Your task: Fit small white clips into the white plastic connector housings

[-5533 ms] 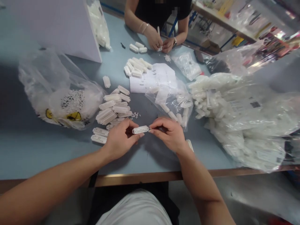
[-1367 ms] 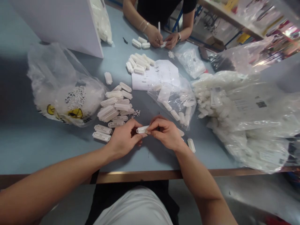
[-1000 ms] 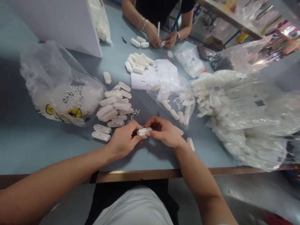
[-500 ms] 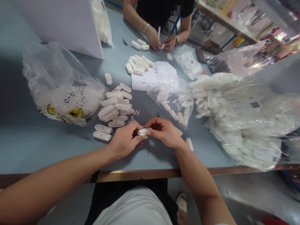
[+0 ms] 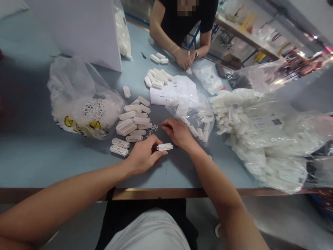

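Head view: left hand [image 5: 144, 156] pinches white slotted housing [image 5: 164, 147]; right hand [image 5: 178, 133], finger closure unclear, small white pieces [image 5: 155, 127] beside fingertips. Apparent step: reaching; next move needs fine pinch.

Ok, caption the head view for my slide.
Left hand holding a white part, right hand near loose bits, piled parts at left.

The head camera peers forward and down: shirt [image 5: 153, 231] close below, table [image 5: 65, 156] beyond, co-worker [image 5: 180, 29] across the far side.

Held white piece [image 5: 164, 147], dark-dotted
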`<state>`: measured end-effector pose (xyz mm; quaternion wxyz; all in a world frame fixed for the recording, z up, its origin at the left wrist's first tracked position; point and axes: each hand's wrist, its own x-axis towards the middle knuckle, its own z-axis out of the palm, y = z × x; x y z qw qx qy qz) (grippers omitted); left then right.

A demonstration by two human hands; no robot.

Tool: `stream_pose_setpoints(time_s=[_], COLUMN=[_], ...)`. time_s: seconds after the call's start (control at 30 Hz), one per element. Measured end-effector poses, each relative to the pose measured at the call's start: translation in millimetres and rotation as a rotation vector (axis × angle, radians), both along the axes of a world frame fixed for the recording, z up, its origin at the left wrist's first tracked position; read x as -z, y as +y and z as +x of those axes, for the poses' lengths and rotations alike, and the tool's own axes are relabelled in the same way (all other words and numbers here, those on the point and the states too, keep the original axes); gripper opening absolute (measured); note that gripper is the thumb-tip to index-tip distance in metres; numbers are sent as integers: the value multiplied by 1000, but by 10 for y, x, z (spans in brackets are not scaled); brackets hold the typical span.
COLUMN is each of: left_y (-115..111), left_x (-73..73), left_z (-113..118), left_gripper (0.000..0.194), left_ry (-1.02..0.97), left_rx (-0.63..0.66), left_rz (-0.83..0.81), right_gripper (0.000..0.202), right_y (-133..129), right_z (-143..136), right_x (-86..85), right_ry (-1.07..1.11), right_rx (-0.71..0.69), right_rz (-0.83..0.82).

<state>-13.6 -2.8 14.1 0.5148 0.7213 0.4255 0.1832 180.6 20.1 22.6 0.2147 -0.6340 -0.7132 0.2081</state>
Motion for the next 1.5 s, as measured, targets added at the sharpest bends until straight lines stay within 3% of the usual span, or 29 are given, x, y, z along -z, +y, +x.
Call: stream_pose_setpoints(time_s=[0.17,0.5,0.63,0.77,0.93,1.17,1.5], left_y=[3,5,15,26,32,55,45], left_x=[3,-10,5,9,-9,-26,10], left_z=[1,-2,-3,4,8,32,24], left_gripper=[22,24,26,26,27,31,31], left_ry=[-32,-60,-25,-21,-22,10,-16], left_rx=[8,12,-13,-33,-31,-50,-32], left_rz=[-52,-74,-41,-46,-49,-98,-173], right_gripper=[29,22,18,14,13,15,16], right_y=[169,170,45,-195,-507,-659,-649], right_z=[-59,-139,-40,83,91,19,10], right_x=[41,45,-88,-221,-238,-209,-116], right_ry=[-173,-411,-270,10,234,140,95], right_rx=[-102,-124,-2,59,87,-122,-193], right_rz=[-14,-61,-63,52,166,208,342])
